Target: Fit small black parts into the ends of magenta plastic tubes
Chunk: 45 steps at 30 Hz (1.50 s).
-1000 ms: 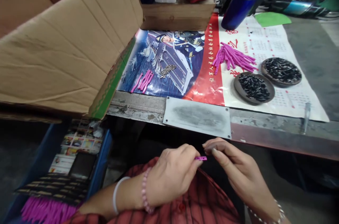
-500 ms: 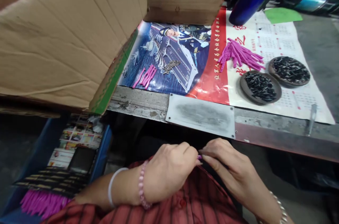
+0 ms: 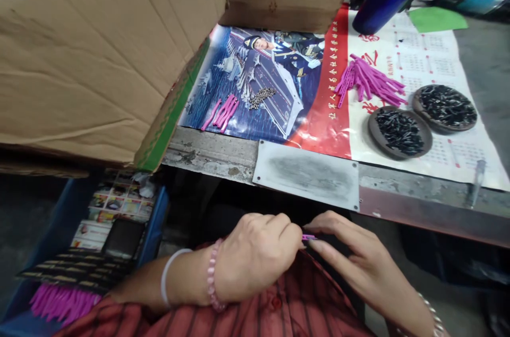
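My left hand (image 3: 263, 252) is closed around a slim purple plastic strip (image 3: 308, 237), and its slotted end sticks out past the fingertips. At that end, the thumb and forefinger of my right hand (image 3: 354, 252) pinch in close; any small part between them is hidden. Both hands are just below the bench edge, in front of my red striped shirt. On the poster (image 3: 255, 127) lie a few similar purple strips (image 3: 223, 112) and a small heap of metallic bits (image 3: 262, 98). A larger purple pile (image 3: 368, 82) sits farther right.
Two round dishes of small dark pieces (image 3: 399, 132) (image 3: 445, 107) stand on the bench. A worn pale plate (image 3: 306, 175) is fixed at its edge. A big cardboard box (image 3: 111, 55) blocks the left, above a blue bin (image 3: 159, 212). A blue flask (image 3: 384, 2) stands behind.
More of the purple strip shows between my hands, as the right fingertips have moved slightly right and apart. The view has shifted a little; the things on the bench lie as before.
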Available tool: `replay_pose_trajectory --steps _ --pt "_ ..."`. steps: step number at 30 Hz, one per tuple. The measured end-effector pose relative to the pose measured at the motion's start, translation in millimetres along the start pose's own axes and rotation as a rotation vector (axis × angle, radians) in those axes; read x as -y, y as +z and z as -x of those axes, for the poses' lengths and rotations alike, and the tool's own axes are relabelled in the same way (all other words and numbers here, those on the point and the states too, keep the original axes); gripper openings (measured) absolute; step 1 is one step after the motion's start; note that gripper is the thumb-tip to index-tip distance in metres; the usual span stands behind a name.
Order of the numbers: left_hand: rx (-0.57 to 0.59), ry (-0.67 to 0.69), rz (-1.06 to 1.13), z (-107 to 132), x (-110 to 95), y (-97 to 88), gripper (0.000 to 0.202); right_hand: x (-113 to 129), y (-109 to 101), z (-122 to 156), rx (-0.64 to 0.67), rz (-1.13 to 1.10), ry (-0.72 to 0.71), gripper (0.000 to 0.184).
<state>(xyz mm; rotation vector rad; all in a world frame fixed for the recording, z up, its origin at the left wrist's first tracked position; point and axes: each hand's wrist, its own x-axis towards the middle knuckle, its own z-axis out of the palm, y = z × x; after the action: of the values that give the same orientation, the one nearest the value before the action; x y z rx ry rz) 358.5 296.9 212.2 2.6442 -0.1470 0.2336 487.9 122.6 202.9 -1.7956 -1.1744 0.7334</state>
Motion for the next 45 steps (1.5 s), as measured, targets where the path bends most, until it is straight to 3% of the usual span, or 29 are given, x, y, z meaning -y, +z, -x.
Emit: replay_pose_trajectory --steps 11,16,25,30,33,38,45 --pt "-0.021 -0.013 0.036 3.2 1.1 3.2 0.02 0.9 5.9 0.1 0.035 -0.066 0.123 0.019" --pt "-0.077 0.026 0.079 6.1 3.7 7.5 0.027 0.6 10.6 -2.2 0.07 -0.127 0.186 0.024" --pt "-0.08 -0.017 0.251 15.9 10.0 17.6 0.023 1.5 17.3 -7.7 0.004 -0.082 0.158 0.03" --pt "-0.077 -0.179 0.654 15.6 13.0 17.2 0.02 -0.4 21.2 -11.7 -0.073 -0.191 0.264 0.042" --pt "-0.084 -0.372 0.886 12.0 12.7 14.4 0.015 -3.7 22.3 -14.1 -0.145 -0.296 0.308 0.043" --pt "0.032 -0.743 1.291 10.7 14.7 16.3 0.018 -5.1 24.0 -15.0 -0.216 -0.416 0.329 0.031" --pt "0.02 -0.819 1.502 15.8 22.0 25.7 0.034 2.9 26.4 -20.9 -0.167 -0.331 0.311 0.029"
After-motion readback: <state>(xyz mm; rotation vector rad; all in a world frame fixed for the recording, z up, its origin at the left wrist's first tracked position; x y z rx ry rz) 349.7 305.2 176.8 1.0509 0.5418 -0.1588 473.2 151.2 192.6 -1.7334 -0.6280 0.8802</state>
